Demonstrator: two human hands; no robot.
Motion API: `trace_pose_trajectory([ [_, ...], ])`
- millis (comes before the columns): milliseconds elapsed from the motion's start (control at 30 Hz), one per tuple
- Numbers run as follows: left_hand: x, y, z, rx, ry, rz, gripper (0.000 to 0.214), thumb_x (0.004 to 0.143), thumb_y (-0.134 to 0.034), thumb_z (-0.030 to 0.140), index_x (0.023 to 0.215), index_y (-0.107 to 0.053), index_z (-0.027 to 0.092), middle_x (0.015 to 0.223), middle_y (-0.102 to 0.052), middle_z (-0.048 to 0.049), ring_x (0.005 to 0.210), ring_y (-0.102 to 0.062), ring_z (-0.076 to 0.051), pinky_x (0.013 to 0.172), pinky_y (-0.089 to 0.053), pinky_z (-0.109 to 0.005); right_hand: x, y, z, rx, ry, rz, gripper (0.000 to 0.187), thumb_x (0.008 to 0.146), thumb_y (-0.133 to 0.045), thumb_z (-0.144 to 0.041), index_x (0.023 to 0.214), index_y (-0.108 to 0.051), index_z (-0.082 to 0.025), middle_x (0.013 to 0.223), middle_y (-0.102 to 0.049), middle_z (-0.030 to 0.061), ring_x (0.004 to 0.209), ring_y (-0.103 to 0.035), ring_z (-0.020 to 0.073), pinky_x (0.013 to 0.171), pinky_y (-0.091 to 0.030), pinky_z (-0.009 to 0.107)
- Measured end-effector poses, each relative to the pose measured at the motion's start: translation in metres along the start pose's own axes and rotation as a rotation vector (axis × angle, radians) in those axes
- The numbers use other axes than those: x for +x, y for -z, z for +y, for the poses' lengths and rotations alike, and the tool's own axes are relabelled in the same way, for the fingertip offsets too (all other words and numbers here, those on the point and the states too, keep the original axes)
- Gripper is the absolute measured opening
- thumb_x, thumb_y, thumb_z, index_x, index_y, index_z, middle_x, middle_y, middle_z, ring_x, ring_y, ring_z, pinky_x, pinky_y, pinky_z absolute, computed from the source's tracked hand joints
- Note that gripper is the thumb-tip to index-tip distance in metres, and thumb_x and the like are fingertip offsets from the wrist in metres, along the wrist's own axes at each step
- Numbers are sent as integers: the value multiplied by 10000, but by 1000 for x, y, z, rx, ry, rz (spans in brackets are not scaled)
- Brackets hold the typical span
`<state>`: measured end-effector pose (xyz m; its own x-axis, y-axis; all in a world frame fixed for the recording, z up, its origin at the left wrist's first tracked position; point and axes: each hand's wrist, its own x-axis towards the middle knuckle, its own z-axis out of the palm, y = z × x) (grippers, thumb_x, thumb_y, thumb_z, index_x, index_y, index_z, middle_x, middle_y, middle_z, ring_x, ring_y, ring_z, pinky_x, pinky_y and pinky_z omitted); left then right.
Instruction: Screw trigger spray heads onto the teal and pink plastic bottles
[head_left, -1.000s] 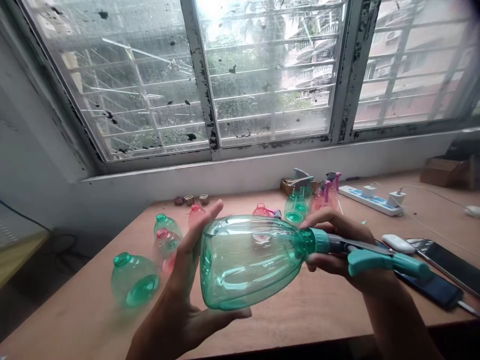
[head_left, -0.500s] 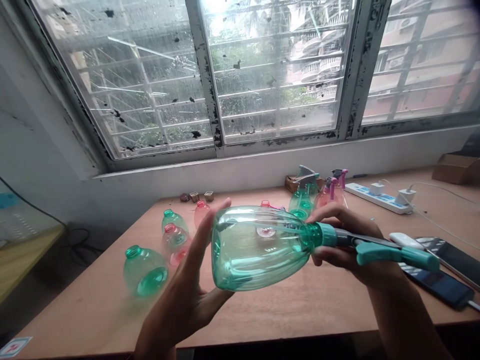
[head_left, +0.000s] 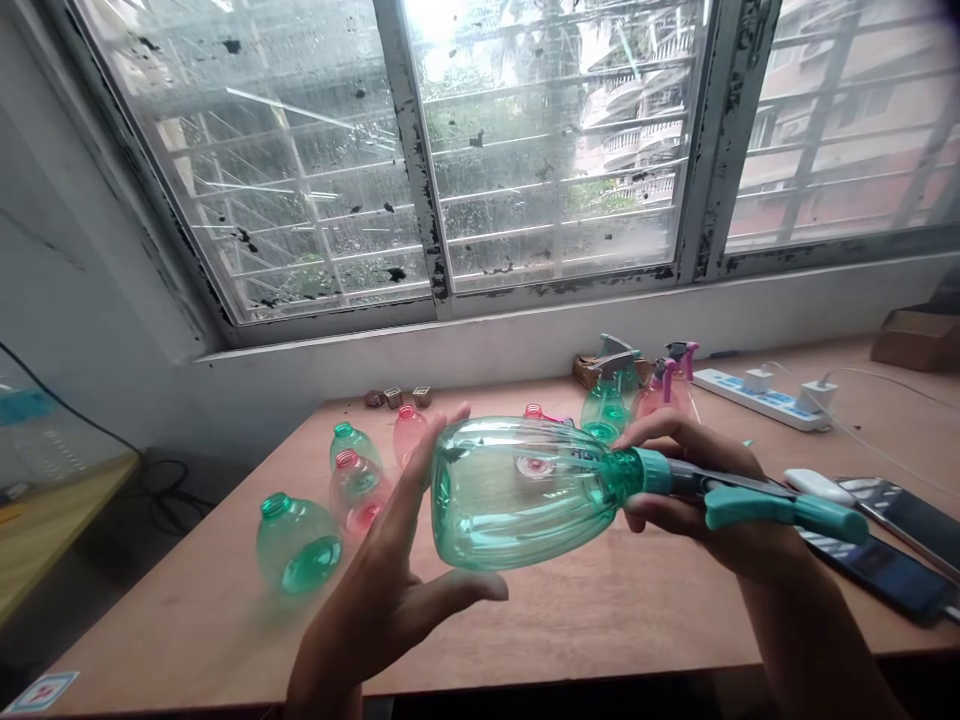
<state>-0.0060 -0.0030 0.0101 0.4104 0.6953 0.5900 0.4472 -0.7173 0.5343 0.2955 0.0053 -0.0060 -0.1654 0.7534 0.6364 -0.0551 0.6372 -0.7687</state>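
Right hand (head_left: 739, 550) clamps the neck end of a green spray bottle (head_left: 517, 530), held sideways above the tabletop (head_left: 570, 630); the left hand (head_left: 375, 600) spreads open around its base, and whether its fingers touch is unclear. Its teal trigger head (head_left: 784, 508) sits on the neck, so this one looks nearly complete; tightness cannot be told. Far off, right of centre, green bottles (head_left: 600, 405) and pink bottles (head_left: 664, 393) carry heads. Headless bottles (head_left: 298, 545), green and pink, stand to the left; another pink one (head_left: 534, 412) is partly screened by the held bottle. Phones (head_left: 881, 575) lie close by the right forearm, a power strip (head_left: 731, 392) farther back.
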Motion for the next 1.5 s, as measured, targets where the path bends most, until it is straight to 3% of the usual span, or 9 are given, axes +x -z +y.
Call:
trace_pose_trajectory([
  [133,-1,1,0,17,-67,22,1005,860,-809,411,1626,-159,427,1720,-256,-58,1572,-228,-394,1254,-261,-645,1,0,1,50,1,-9,297,818,-880,-298,1045,-691,-270,654,-699,-45,527,-651,131,465,-538,207],
  [267,-3,0,-1,56,-149,21,967,960,-672,193,1621,-26,476,1725,-235,-45,1584,-214,-356,1255,-228,-662,2,0,1,88,-7,-5,291,811,-884,-279,1032,-696,-252,663,-710,-36,523,-671,142,463,-559,220],
  [433,-1,-7,1,22,-101,-12,1172,852,-817,400,1614,69,477,1736,-183,-72,1559,-255,-423,1229,-291,-679,1,0,0,43,-22,14,307,798,-892,-283,1027,-691,-245,667,-699,-29,525,-654,146,457,-531,229],
  [533,2,-10,3,-39,-28,13,1128,815,-791,578,1633,-25,442,1741,-163,-64,1562,-236,-427,1247,-280,-656,0,0,-1,5,-17,11,325,796,-895,-288,1038,-682,-243,666,-683,-26,540,-612,143,460,-487,229],
  [667,6,-9,5,-22,4,-1,945,888,-754,490,1630,-175,407,1722,-239,-42,1570,-236,-385,1248,-333,-586,0,1,-1,-8,-15,4,305,815,-879,-287,1038,-674,-249,668,-684,-25,538,-597,140,461,-481,233],
  [900,-1,-8,4,11,-18,29,992,919,-741,300,1619,-59,472,1723,-239,-40,1578,-221,-372,1237,-284,-663,2,-1,-1,53,-9,-17,293,832,-866,-279,1053,-674,-259,659,-706,-32,535,-650,147,476,-543,235],
  [1067,3,-16,5,-42,-3,35,1253,737,-882,526,1624,0,456,1723,-233,-76,1566,-229,-422,1232,-298,-668,-1,-2,-1,25,-30,-12,321,818,-875,-256,1067,-671,-255,691,-700,-23,553,-635,145,478,-544,227],
  [1200,11,-22,10,-86,66,93,1123,774,-780,664,1637,-110,407,1712,-260,-89,1553,-261,-431,1218,-337,-651,-1,-3,0,-6,-21,-44,353,806,-879,-188,1069,-659,-272,768,-726,-16,605,-646,141,530,-541,221],
  [1500,6,-26,3,-75,-11,102,1012,957,-702,312,1609,51,493,1740,-185,-31,1596,-180,-330,1253,-310,-579,2,-4,1,26,-39,5,278,833,-863,-300,1034,-675,-265,650,-727,-27,575,-668,168,508,-558,254],
])
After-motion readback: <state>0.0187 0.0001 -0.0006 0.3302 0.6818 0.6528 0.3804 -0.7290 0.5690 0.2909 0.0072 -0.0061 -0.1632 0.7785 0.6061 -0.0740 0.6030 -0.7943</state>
